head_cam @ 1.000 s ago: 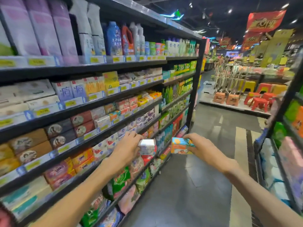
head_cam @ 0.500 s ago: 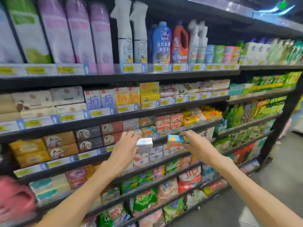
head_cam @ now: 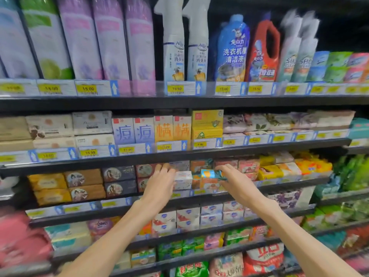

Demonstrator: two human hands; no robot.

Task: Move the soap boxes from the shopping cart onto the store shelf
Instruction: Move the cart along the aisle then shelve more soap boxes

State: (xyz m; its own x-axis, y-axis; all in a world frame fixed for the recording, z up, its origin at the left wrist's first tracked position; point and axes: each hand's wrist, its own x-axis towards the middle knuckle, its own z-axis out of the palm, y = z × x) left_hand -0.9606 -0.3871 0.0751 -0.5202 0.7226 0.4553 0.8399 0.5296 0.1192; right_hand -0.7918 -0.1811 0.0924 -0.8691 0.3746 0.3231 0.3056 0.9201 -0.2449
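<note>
My left hand (head_cam: 160, 181) grips a white soap box (head_cam: 182, 179) at the front of the third shelf (head_cam: 279, 183), among stacked soap boxes. My right hand (head_cam: 234, 181) pinches an orange and blue soap box (head_cam: 211, 174) just to the right of it, above an orange box standing on the same shelf. Both boxes sit at the shelf's front edge, side by side. The shopping cart is out of view.
The shelf unit fills the view. Tall refill pouches (head_cam: 79, 41) and detergent bottles (head_cam: 233, 48) stand on the top shelf. Boxed soaps (head_cam: 145, 130) line the second shelf. Brown and dark soap boxes (head_cam: 85, 184) lie left of my hands. Bagged goods (head_cam: 263, 256) fill the lower shelves.
The view has swung left from the aisle to face the shelves. Both hands have carried their boxes forward to the third shelf's front edge.
</note>
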